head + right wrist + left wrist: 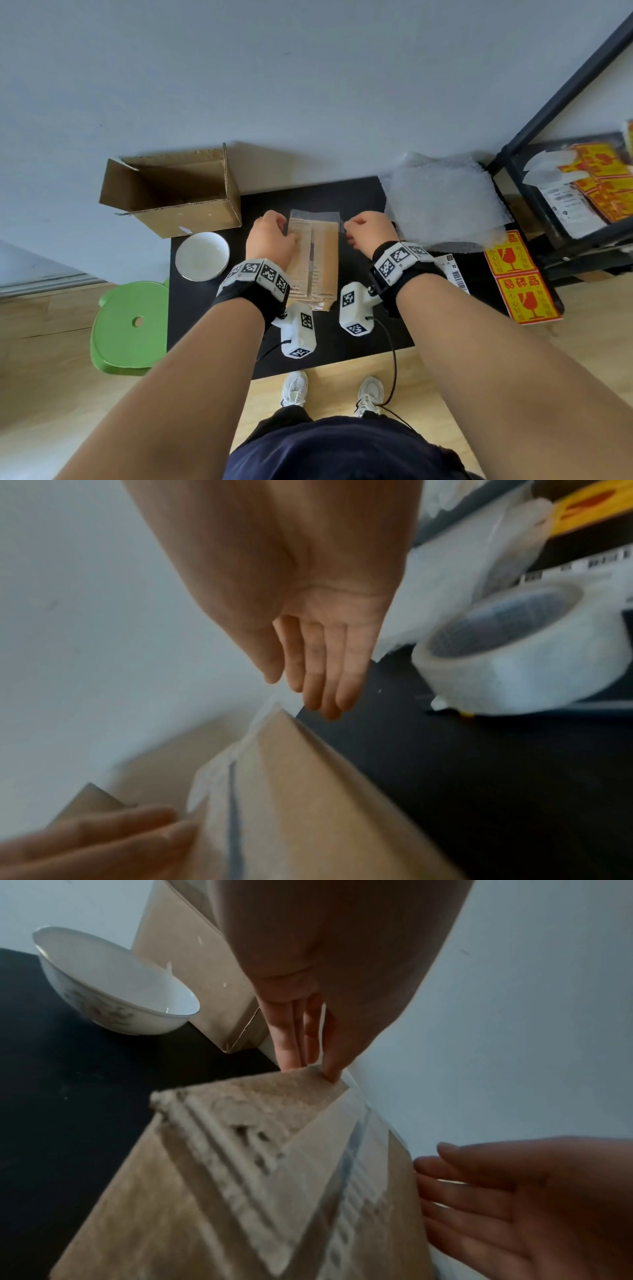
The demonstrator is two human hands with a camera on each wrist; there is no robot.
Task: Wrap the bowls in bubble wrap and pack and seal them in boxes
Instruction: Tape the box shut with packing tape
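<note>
1. Black mat [205,308] on the wood floor, with a taped box [313,260] sitting mid-mat.
2. Left hand [270,236] lies on the box's left edge, fingers straight and together.
3. Right hand [368,233] sits just right of the box, fingers straight and together, holding nothing.
4. White bowl [202,256] sits unwrapped left of the box; bubble wrap [442,202] is off to the right.

Both forearms reach forward, a marker band round each wrist. The left hand [270,236] lies palm-down, its fingers [291,1042] straight and close together, pointing down. The right hand [368,233] hangs apart to the right, its fingers [325,669] straight and loose.
</note>
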